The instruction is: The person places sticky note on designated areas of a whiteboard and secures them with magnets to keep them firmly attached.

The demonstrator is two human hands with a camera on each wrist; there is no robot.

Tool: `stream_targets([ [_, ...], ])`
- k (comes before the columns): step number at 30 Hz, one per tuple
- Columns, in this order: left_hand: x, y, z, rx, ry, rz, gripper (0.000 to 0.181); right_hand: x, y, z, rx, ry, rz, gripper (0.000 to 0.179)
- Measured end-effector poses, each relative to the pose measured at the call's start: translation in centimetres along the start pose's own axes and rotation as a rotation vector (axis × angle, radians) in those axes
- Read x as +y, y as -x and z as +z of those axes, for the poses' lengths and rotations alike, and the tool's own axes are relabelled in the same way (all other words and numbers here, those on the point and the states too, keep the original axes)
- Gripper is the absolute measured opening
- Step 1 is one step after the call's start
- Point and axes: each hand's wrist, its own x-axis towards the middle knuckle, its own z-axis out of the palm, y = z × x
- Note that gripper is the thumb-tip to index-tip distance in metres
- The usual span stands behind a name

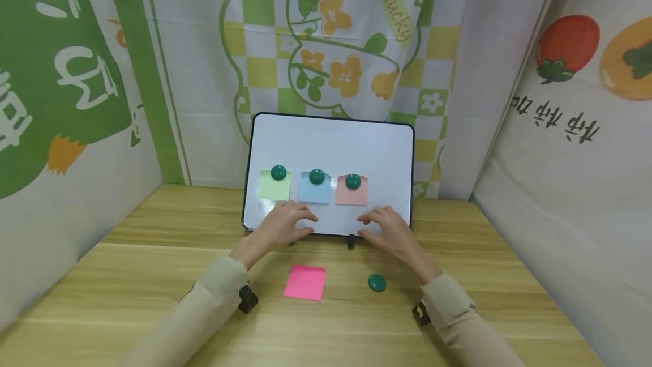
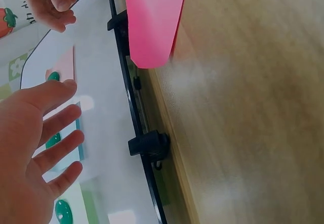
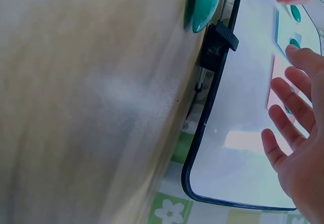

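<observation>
A whiteboard [image 1: 331,137] with a black frame stands tilted at the back of the table. Green, blue and pink sticky notes hang on it in a row: the green note [image 1: 274,188], the blue note [image 1: 314,191] and the pink note [image 1: 351,194], each under a round green magnet [image 1: 317,176]. My left hand [image 1: 286,224], fingers loosely bent, hovers before the board's lower left and holds nothing. Likewise bare, my right hand [image 1: 389,231] is before the lower right, fingers spread in the right wrist view. On the table lie a bright pink sticky note [image 1: 305,283] and a loose green magnet [image 1: 377,282].
Black clips [image 2: 149,145] grip the board's lower edge. The wooden table [image 1: 168,287] reaches back to a green-and-white patterned curtain [image 1: 260,61]. Printed cloth walls [image 1: 555,174] stand at both sides. A small black device [image 1: 248,299] is strapped at the left wrist.
</observation>
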Motion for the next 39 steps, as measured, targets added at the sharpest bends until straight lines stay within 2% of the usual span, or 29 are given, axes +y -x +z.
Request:
stream_targets([
  [11, 0.2, 0.8, 0.3, -0.022, 0.041, -0.017, 0.025, 0.0, 0.7, -0.3, -0.028, -0.039, 0.039, 0.026],
  [22, 0.4, 1.2, 0.7, -0.043, 0.091, -0.025, 0.025, 0.7, 1.7, -1.2, -0.113, -0.156, 0.002, 0.033],
  [34, 0.6, 1.9, 0.2, -0.112, 0.161, 0.017, 0.023, 1.0, 1.8, -1.8, -0.176, -0.223, -0.128, 0.032],
  [39, 0.4, 2.0, 0.4, -0.173, 0.147, 0.052, 0.024, 1.3, 2.1, -1.8, -0.238, -0.244, -0.152, 0.034],
])
